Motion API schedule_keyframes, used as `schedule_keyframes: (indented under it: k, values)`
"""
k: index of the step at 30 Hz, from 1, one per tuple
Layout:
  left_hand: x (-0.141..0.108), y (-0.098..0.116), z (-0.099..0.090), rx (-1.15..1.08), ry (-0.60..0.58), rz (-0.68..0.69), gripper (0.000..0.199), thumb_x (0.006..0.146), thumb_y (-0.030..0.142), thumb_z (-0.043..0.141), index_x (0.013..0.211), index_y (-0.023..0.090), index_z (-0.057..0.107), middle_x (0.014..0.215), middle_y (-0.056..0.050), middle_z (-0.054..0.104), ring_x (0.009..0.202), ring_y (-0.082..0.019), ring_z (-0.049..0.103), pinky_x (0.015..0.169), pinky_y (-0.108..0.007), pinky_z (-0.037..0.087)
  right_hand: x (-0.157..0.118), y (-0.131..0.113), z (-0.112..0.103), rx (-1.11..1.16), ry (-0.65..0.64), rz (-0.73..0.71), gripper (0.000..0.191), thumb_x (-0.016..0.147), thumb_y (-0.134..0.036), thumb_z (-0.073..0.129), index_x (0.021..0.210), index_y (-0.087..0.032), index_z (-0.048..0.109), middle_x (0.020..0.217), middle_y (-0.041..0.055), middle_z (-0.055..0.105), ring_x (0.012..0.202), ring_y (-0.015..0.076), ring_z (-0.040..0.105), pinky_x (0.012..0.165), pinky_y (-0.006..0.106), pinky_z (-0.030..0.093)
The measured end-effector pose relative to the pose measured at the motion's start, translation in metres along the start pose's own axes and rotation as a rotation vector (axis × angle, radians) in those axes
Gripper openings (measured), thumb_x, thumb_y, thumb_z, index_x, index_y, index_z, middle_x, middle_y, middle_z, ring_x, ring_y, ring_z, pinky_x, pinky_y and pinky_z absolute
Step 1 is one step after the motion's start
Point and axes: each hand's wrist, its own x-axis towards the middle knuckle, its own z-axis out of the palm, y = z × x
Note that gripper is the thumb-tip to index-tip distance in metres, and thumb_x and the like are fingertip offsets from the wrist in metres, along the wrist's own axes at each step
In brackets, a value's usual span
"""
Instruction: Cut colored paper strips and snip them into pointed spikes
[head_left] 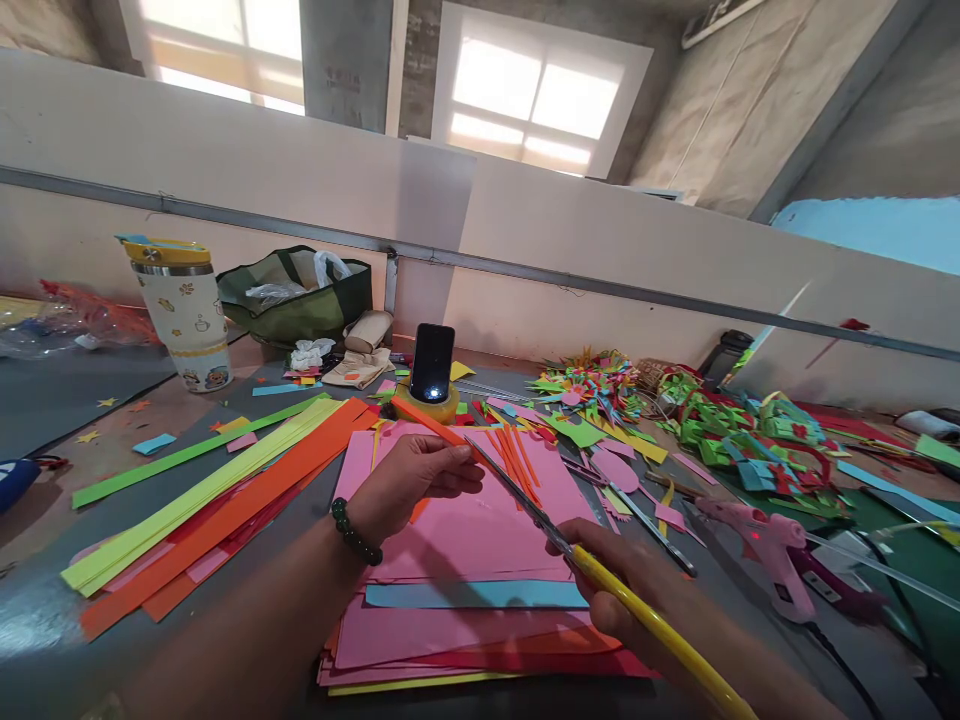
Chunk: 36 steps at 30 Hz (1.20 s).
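while the left hand [424, 465] pinches an orange strip [427, 421] between thumb and fingers, the right hand [611, 568] is closed round a yellow-handled tool [645, 615]; whether this is scissors or a knife cannot be told from this angle. its blade [517, 492] overlaps the strip in view, the tip just beside the left fingertips; contact cannot be confirmed. the strip is above the pink sheets [465, 540], near their far edge.

step in hand, as judged: cutting narrow lengths from the strip. for sound work, the left fingertips should stand back from the tip, the strip be held taut, and the blade be lined up with the long edge so that widths come out even.

thin orange slips [514, 465] lie on the pink sheets, close to the blade; these are best left undisturbed. a blue strip [472, 596] crosses the stack nearer the wearer.

to the left, orange strips [247, 510] and yellow-green strips [202, 490] lie fanned. beyond the stack, a phone [433, 360] stands upright at a yellow roll [444, 406]. to the right, a pink glue gun [765, 545] rests, its cord deserving clearance from the right forearm.
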Motion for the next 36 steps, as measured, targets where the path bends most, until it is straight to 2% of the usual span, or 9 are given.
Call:
schedule_keyframes:
  k: [7, 12, 17, 21, 24, 26, 28, 31, 36]
  values:
    - [0.000, 0.001, -0.002, 0.041, -0.008, -0.004, 0.029, 0.069, 0.043, 0.071, 0.072, 0.014, 0.069, 0.078, -0.009, 0.072, 0.073, -0.018, 0.068, 0.069, -0.027, 0.046, 0.011, 0.011, 0.009, -0.076, 0.131, 0.070, 0.052, 0.080, -0.070, 0.039, 0.092, -0.023, 0.057, 0.062, 0.0000, 0.058, 0.055, 0.0152, 0.049, 0.049, 0.026, 0.032]
    - [-0.002, 0.004, 0.000, 0.014, -0.055, 0.024, 0.026, 0.070, 0.042, 0.070, 0.070, 0.016, 0.065, 0.072, -0.005, 0.069, 0.067, -0.016, 0.067, 0.067, -0.027, 0.047, 0.025, 0.048, -0.009, -0.304, 0.285, 0.277, 0.039, 0.085, -0.055, 0.042, 0.102, -0.023, 0.056, 0.087, 0.0075, 0.068, 0.076, 0.0247, 0.063, 0.061, 0.031, 0.042]
    - [-0.005, 0.007, 0.003, 0.007, -0.118, 0.064, 0.024, 0.072, 0.040, 0.067, 0.072, 0.017, 0.064, 0.071, -0.002, 0.067, 0.063, -0.015, 0.065, 0.064, -0.027, 0.046, 0.039, 0.081, -0.008, -0.508, 0.201, 0.438, 0.039, 0.088, -0.042, 0.035, 0.104, -0.013, 0.056, 0.101, 0.0180, 0.067, 0.088, 0.0291, 0.063, 0.065, 0.033, 0.041]
    - [-0.007, 0.007, 0.007, 0.115, -0.134, 0.149, 0.022, 0.075, 0.036, 0.060, 0.063, 0.017, 0.060, 0.059, 0.000, 0.059, 0.055, -0.014, 0.059, 0.063, -0.028, 0.046, 0.039, 0.067, -0.013, -0.649, 0.046, 0.437, 0.036, 0.089, -0.037, 0.034, 0.096, -0.014, 0.061, 0.094, 0.0179, 0.068, 0.083, 0.0303, 0.065, 0.062, 0.035, 0.041]
    - [-0.007, 0.003, 0.013, 0.336, -0.074, 0.222, 0.018, 0.072, 0.027, 0.055, 0.056, 0.018, 0.055, 0.053, 0.001, 0.053, 0.051, -0.013, 0.053, 0.056, -0.026, 0.040, 0.039, 0.035, -0.027, -0.696, 0.075, 0.403, 0.031, 0.086, -0.037, 0.043, 0.093, -0.017, 0.066, 0.087, 0.0156, 0.068, 0.086, 0.0316, 0.064, 0.065, 0.035, 0.041]
    - [-0.007, -0.002, 0.016, 0.535, -0.030, 0.288, 0.019, 0.069, 0.021, 0.052, 0.050, 0.019, 0.049, 0.050, 0.002, 0.048, 0.050, -0.012, 0.047, 0.051, -0.024, 0.034, 0.046, 0.010, -0.032, -0.499, 0.220, 0.146, 0.037, 0.089, -0.044, 0.040, 0.103, -0.020, 0.065, 0.085, 0.0105, 0.068, 0.082, 0.0269, 0.064, 0.065, 0.034, 0.043]
    - [-0.008, -0.008, 0.017, 0.730, -0.005, 0.368, 0.020, 0.067, 0.016, 0.049, 0.048, 0.020, 0.044, 0.049, 0.003, 0.044, 0.050, -0.011, 0.042, 0.050, -0.024, 0.029, 0.060, -0.013, -0.028, -0.067, 0.220, -0.040, 0.046, 0.090, -0.053, 0.037, 0.114, -0.020, 0.059, 0.080, 0.0051, 0.066, 0.063, 0.0172, 0.062, 0.056, 0.028, 0.044]
    - [-0.008, -0.015, 0.015, 0.957, 0.001, 0.443, 0.018, 0.066, 0.013, 0.047, 0.049, 0.020, 0.043, 0.049, 0.003, 0.044, 0.052, -0.012, 0.040, 0.051, -0.025, 0.025, 0.086, -0.030, -0.015, 0.351, 0.176, -0.116, 0.045, 0.084, -0.053, 0.050, 0.109, -0.017, 0.057, 0.074, 0.0013, 0.064, 0.048, 0.0107, 0.057, 0.047, 0.023, 0.043]
    - [-0.007, -0.013, 0.012, 1.116, 0.025, 0.416, 0.013, 0.066, 0.014, 0.048, 0.054, 0.019, 0.047, 0.053, 0.003, 0.048, 0.053, -0.012, 0.042, 0.053, -0.025, 0.027, 0.110, -0.024, -0.001, 0.613, 0.128, -0.154, 0.018, 0.078, -0.033, 0.058, 0.078, -0.016, 0.060, 0.073, 0.0010, 0.066, 0.052, 0.0086, 0.060, 0.048, 0.019, 0.044]
